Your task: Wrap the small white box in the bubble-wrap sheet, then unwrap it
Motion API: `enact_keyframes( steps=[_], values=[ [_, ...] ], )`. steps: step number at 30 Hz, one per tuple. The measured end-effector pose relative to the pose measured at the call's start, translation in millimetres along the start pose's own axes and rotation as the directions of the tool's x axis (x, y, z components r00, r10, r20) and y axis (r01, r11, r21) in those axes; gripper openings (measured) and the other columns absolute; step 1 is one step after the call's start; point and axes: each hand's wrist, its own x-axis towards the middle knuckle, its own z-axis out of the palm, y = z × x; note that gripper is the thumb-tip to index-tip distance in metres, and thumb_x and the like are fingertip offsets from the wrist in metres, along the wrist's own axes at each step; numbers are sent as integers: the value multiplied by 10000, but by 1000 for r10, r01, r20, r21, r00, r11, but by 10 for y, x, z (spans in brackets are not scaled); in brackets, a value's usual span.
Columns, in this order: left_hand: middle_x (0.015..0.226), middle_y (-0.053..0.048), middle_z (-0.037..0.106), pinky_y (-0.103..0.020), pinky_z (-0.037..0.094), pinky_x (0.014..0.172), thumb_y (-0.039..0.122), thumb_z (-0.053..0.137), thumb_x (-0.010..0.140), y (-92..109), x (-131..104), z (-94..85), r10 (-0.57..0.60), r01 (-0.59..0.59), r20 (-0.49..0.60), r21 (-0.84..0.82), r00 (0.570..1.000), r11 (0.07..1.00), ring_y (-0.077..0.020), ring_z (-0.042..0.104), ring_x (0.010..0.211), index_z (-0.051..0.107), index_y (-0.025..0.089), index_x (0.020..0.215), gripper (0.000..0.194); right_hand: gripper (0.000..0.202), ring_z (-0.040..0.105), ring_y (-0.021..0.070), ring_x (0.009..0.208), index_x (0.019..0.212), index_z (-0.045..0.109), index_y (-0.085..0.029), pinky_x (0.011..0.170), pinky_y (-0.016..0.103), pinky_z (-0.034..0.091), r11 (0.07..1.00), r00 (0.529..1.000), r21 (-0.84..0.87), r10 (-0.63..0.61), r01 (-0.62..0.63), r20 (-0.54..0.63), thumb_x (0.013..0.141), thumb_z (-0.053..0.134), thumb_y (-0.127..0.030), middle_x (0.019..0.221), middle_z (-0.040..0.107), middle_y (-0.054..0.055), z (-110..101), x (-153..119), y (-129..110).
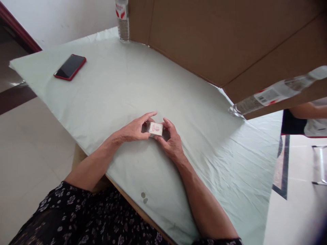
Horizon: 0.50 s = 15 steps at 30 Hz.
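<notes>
A small whitish block with red print on its top face (155, 129) rests at the middle of the table, inside what looks like clear wrapping. From its left end, my left hand (135, 130) grips it between thumb and fingers. The opposite end is held by my right hand (172, 139), its thumb low at the near side and its fingers curled behind. The far side of the block is hidden, and I cannot make out the print.
A pale green cloth (102, 92) covers the table. A red-cased phone (70, 67) lies at the far left. A brown cardboard panel (204, 37) stands across the back, with one water bottle (123, 23) and another bottle (276, 93) against it. Another person's arm (310, 110) shows at right.
</notes>
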Motion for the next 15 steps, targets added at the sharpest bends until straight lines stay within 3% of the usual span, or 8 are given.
enact_keyframes(
  steps=[9, 15],
  values=[
    [1310, -102, 606, -402, 480, 998, 172, 611, 724, -30, 27, -26, -13, 15, 44, -37, 999, 999, -257, 581, 1187, 344, 214, 1551, 870, 734, 653, 270, 1091, 1479, 438, -328, 1001, 491, 504, 998, 1000, -65, 17, -16, 21, 821, 759, -382, 1261, 673, 79, -31, 15, -43],
    [1447, -152, 528, -485, 423, 1088, 185, 608, 688, -2, 24, -89, -20, 23, 44, -65, 999, 998, -306, 533, 1276, 359, 191, 1545, 892, 818, 527, 321, 1342, 1511, 383, -328, 1094, 533, 444, 999, 998, -43, -26, 28, 56, 803, 774, -448, 1505, 518, 121, -38, 17, -63]
  ],
)
